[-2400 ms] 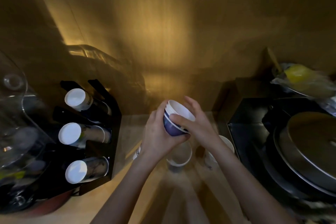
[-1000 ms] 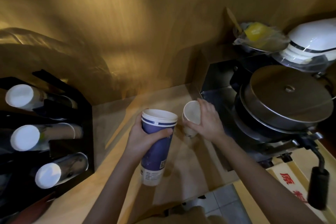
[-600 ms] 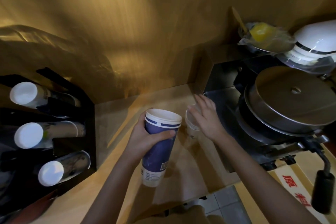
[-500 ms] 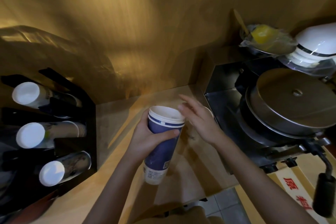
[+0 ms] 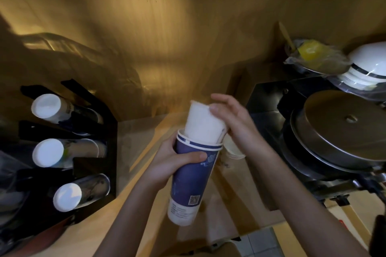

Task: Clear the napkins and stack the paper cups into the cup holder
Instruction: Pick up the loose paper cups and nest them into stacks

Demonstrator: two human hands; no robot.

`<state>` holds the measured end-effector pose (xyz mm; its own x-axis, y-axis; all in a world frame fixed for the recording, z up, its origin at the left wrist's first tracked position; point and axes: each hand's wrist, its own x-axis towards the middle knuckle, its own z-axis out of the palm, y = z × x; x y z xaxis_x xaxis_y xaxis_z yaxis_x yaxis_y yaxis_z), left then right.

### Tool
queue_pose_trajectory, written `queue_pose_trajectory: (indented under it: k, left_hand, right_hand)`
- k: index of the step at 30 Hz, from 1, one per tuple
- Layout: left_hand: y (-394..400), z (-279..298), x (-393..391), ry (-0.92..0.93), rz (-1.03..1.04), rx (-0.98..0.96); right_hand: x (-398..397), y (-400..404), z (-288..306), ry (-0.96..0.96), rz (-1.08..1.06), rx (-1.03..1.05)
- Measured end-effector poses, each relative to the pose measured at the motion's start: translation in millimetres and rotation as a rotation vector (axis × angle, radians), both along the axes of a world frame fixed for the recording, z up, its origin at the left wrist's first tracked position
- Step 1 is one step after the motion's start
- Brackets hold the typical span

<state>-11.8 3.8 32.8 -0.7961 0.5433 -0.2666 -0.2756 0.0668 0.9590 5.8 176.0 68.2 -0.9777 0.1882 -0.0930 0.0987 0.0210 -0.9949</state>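
1. Paper cups: a blue stack (image 5: pixel 193 175) is held upright above the tabletop (image 5: pixel 133 175), gripped by the left hand (image 5: pixel 167 165).
2. The right hand (image 5: pixel 234 123), fingers loosely curled, is seating a white cup (image 5: pixel 203 125) partway into it.
3. More cups (image 5: pixel 232 150) stand behind, uncollected.
4. The cup holder (image 5: pixel 92 148) to the left awaits this stack; no napkins visible.

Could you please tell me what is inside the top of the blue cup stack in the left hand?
A white cup stands partly pushed into the blue cup stack, steadied by the right hand. Its lower part is hidden inside.
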Motion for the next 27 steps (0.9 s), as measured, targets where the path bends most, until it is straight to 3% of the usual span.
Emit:
queue_pose_trajectory:
  k: [9, 13, 16, 20, 27]
  left_hand:
    - [2, -7, 3, -0.086, 0.007, -0.003]
    - [1, -8, 3, -0.109, 0.081, -0.003]
    - [-4, -7, 2, -0.163, 0.142, 0.016]
    - [-8, -10, 2, -0.23, 0.199, 0.045]
    - [-7, -23, 4, -0.288, 0.275, 0.015]
  right_hand:
    - [-6, 21, 16, 0.038, -0.068, 0.03]
    - [3, 42, 29, 0.201, -0.301, -0.029]
    - [20, 59, 28, 0.283, -0.433, 0.109]
    - [32, 66, -9, 0.195, -0.553, 0.364]
    - [30, 49, -89, -0.014, -0.532, 0.54]
